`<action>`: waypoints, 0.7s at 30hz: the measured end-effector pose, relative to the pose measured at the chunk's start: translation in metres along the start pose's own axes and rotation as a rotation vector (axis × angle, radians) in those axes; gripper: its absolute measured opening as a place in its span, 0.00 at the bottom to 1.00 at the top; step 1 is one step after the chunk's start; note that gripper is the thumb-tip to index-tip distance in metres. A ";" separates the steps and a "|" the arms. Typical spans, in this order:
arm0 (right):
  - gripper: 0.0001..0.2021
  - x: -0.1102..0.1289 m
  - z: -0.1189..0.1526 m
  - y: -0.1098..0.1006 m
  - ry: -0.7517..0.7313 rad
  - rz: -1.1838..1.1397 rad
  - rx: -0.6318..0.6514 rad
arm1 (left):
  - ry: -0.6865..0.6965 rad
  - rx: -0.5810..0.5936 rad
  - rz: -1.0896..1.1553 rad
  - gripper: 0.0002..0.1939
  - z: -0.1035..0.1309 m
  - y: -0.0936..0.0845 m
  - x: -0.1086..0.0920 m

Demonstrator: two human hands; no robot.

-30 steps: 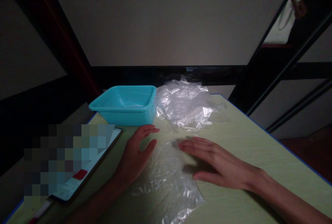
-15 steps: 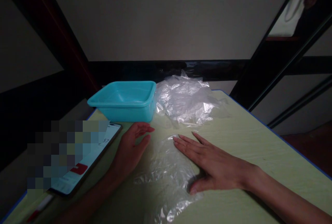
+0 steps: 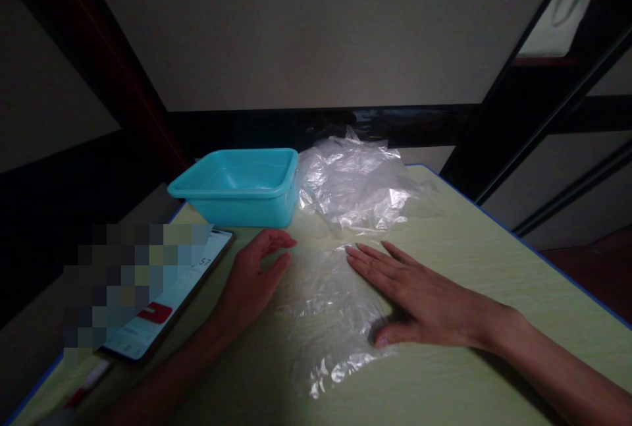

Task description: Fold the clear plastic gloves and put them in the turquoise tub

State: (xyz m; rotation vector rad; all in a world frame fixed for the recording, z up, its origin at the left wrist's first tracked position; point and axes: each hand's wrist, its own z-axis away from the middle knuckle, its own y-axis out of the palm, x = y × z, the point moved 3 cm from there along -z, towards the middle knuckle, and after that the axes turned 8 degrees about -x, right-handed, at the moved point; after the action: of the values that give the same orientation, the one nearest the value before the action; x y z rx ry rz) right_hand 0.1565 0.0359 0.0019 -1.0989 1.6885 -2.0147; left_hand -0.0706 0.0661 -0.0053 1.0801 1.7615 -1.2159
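A thin clear plastic bag (image 3: 336, 307) lies spread on the table between my hands, its surface wrinkled and shiny. My right hand (image 3: 409, 294) rests flat on the bag's right side, fingers stretched out and thumb apart. To the left of the bag, my left hand (image 3: 257, 274) hovers or rests near its edge, with fingers loosely curved and a gap between thumb and fingertips. Nothing shows in its grasp; whether it touches the bag is unclear. Behind the hands sits a loose heap of similar clear plastic bags (image 3: 353, 182).
A turquoise plastic basin (image 3: 241, 212) stands at the back left, beside the heap. A phone (image 3: 182, 294), partly blurred out, lies left of my left arm, with a red-and-white pen-like object (image 3: 86, 383) by it. The pale table (image 3: 494, 281) has a blue edge.
My right hand has slid slightly right and away from me, and the bag's lower left part has drawn in. My left hand keeps nearly the same pose. The view has shifted slightly.
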 end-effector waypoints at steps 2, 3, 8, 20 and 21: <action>0.45 0.004 -0.001 0.000 -0.039 0.012 -0.027 | 0.028 0.000 -0.043 0.10 0.002 0.000 -0.001; 0.44 0.006 -0.001 0.001 -0.058 0.020 -0.040 | 0.038 0.003 -0.061 0.10 0.002 0.000 -0.002; 0.39 0.018 -0.006 0.012 -0.100 0.048 -0.021 | 0.090 0.014 -0.131 0.10 0.003 -0.001 -0.002; 0.43 0.019 -0.005 0.022 -0.115 0.037 -0.003 | 0.659 0.614 -0.596 0.30 0.066 0.023 -0.017; 0.43 0.019 -0.005 0.022 -0.113 0.040 0.001 | 0.646 0.659 -0.616 0.32 0.069 0.023 -0.015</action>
State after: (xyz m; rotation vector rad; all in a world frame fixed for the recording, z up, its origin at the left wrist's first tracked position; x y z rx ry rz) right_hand 0.1347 0.0207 -0.0118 -1.1474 1.6392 -1.8918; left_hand -0.0363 0.0012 -0.0197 1.4684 2.3627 -2.0985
